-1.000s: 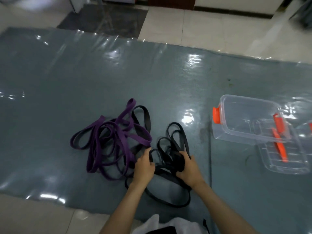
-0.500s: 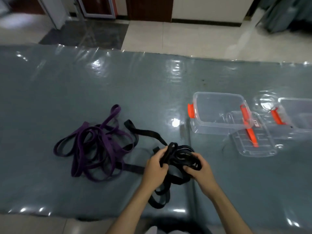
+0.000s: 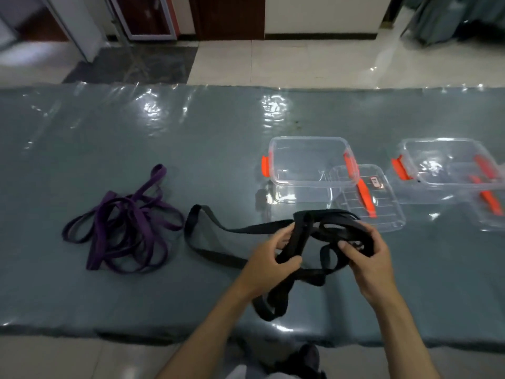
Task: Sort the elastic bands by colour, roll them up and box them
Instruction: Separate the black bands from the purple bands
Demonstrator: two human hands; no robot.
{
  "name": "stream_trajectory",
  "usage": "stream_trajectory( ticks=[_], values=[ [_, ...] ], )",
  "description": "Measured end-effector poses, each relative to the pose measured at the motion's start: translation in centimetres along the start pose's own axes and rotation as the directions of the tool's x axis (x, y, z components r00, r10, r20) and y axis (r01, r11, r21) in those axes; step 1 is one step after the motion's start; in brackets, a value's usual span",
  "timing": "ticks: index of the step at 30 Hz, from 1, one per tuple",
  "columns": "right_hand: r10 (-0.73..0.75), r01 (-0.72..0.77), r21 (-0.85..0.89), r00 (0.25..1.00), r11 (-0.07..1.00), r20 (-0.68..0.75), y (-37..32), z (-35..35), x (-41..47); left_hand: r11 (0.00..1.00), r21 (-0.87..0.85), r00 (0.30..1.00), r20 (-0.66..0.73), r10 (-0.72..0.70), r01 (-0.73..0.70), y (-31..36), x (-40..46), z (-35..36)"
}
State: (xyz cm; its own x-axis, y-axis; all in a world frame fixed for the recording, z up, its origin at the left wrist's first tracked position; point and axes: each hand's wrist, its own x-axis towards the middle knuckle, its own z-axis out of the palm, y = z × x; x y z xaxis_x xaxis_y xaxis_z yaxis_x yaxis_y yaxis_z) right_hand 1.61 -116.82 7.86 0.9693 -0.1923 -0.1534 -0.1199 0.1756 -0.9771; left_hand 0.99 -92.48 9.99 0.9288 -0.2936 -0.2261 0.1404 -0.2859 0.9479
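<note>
Right now both hands hold the black bands above the near part of the surface [image 3: 136, 127], a grey-green mat under a glossy clear sheet. The left hand [image 3: 269, 259] has its fingers and thumb curled round a bunch of black bands [image 3: 314, 233], so its grip is pinching that bunch. The right hand [image 3: 367, 255] is curled round the other side of the same bundle, thumb pressed on top, its grip also closed on the bands. From the bundle 1 long black loop trails left across the surface toward the purple pile, and another length hangs down toward the near edge between the 2 forearms.

The purple bands [image 3: 123, 228] lie loose in a tangled heap on the left half of the surface, just beside the end of the trailing black loop; whether they touch it is hard to tell.

Toward the right half stand 2 clear plastic boxes with orange clips. The nearer box [image 3: 311, 162] sits open just beyond the hands, and its clear lid [image 3: 366, 198] leans against its right side with 1 orange clip showing. The second box [image 3: 448, 165] stands further right, close to the right edge, with another lid [image 3: 492, 209] partly cut off by the picture edge.

Beyond the far edge of the surface lies a pale tiled floor [image 3: 314, 61]
</note>
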Motion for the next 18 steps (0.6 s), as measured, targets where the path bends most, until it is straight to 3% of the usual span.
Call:
stream_trajectory(
  ticks=[2,5,10,18],
  values=[
    [-0.008,0.008,-0.013,1.0,1.0,0.021,-0.6,-3.2,0.3,1.0,0.014,1.0,-0.026,-0.002,0.003,0.3,0.3,3.3],
    [-0.002,0.008,-0.111,0.998,0.994,0.058,0.2,-6.0,0.3,1.0,-0.013,0.981,-0.192,-0.008,0.005,-0.3,1.0,6.9],
    [0.074,-0.066,-0.173,0.997,0.983,0.037,3.1,-7.2,-0.8,0.988,0.065,0.918,-0.381,-0.105,0.14,-3.7,0.4,8.2],
    [0.139,-0.018,-0.587,0.977,0.809,0.161,6.8,-5.0,-2.4,0.874,0.229,0.827,-0.49,-0.277,0.428,-9.3,0.1,6.2]
  ],
)
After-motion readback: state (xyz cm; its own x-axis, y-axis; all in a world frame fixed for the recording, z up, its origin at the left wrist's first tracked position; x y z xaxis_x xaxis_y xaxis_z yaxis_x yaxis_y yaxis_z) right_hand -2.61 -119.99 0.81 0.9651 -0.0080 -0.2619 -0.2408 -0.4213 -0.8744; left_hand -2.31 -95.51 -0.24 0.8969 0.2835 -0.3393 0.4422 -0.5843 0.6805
